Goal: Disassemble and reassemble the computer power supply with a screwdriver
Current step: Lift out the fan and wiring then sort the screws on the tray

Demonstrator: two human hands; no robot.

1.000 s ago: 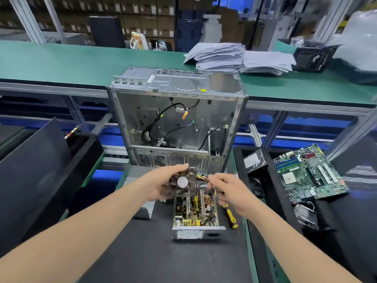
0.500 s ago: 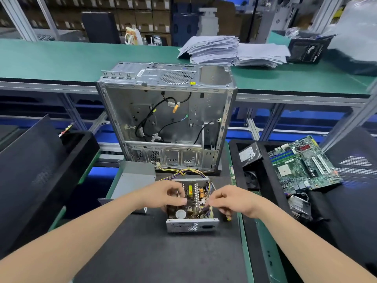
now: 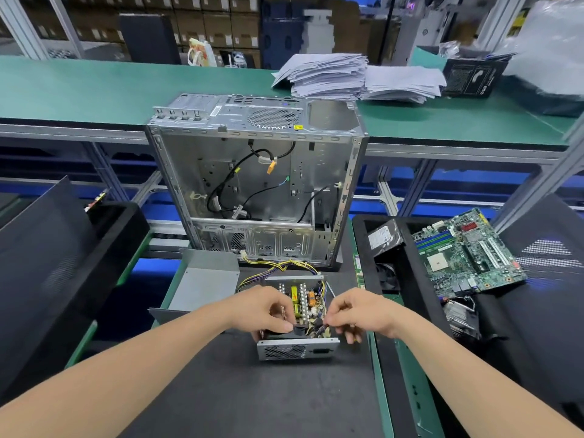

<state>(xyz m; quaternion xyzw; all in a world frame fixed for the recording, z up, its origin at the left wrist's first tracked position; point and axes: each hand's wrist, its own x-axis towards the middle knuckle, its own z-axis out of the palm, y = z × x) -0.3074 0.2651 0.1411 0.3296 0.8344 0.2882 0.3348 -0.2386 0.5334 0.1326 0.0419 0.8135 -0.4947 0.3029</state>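
Both hands are working down inside the open power supply (image 3: 308, 300), which is sitting on the black mat (image 3: 246, 403) toward its right edge, grille end facing the person. The left hand (image 3: 262, 311) is curling over the unit's left side, thumb pressing on the black fan (image 3: 299, 330) lying just behind the grille wall, so that hand is gripping the fan. The right hand (image 3: 358, 314) is coming in from the right edge, thumb and forefinger pinched together on what looks like the fan's right side; the other fingers are folding under, outside the unit's wall. The circuit board, with its yellow and orange parts, is showing between the two hands.

A bundle of yellow wires (image 3: 278, 266) is looping out of the unit's far end toward the far edge of the mat. Just beside the unit, near the mat's far left corner, the grey metal cover (image 3: 205, 282) is lying apart. Behind it all, the stripped computer case (image 3: 252, 184) is standing upright at the far edge, side open, loose cables dangling inside. Off the right edge, a black tray (image 3: 360, 226) is holding a green motherboard (image 3: 467, 254) and a hard drive (image 3: 384, 237). A stack of papers (image 3: 325, 75) is resting on the green bench (image 3: 94, 86) beyond.
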